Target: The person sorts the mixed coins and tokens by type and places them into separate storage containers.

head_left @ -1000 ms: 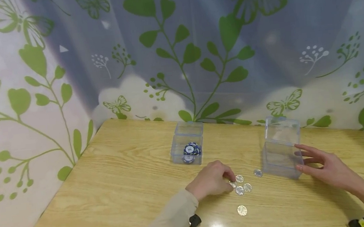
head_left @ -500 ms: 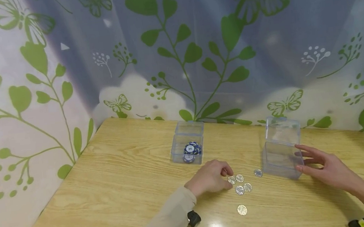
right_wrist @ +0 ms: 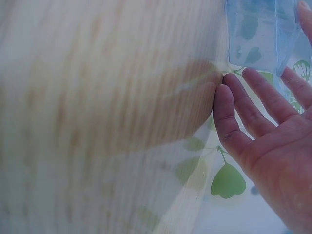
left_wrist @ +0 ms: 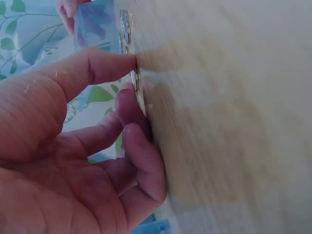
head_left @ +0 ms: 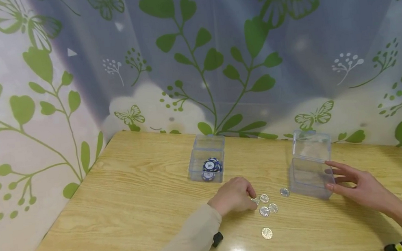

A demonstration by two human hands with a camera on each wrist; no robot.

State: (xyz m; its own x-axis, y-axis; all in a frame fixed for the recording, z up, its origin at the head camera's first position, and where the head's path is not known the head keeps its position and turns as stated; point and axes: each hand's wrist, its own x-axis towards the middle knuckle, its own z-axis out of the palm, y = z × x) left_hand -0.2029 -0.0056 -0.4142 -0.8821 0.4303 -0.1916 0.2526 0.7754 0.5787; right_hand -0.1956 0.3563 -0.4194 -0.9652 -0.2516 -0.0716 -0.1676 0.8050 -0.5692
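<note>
My left hand (head_left: 231, 196) is down at the tabletop, thumb and forefinger at opposite edges of a silver coin (head_left: 255, 202), pinching it; part of the coin is hidden by the fingertips. In the left wrist view, the thumb tip touches the wood and the other fingers curl loosely. Just right of it lie several more silver coins (head_left: 264, 211), flat on the table. My right hand (head_left: 364, 190) rests its spread, nearly straight fingers against the right side of a clear plastic box (head_left: 309, 177), whose lid (head_left: 311, 146) is up and which shows no contents.
A second clear box (head_left: 195, 169), lid raised, stands left of the coins with several blue-and-white poker chips (head_left: 211, 165) in it. One coin (head_left: 267, 233) lies apart nearer the front. A leaf-print curtain (head_left: 224, 70) hangs behind the wooden table (head_left: 131, 198).
My left fingers first drew back a little from the coin, uncovering it, then came down over it again. The right hand and both boxes stay where they were.
</note>
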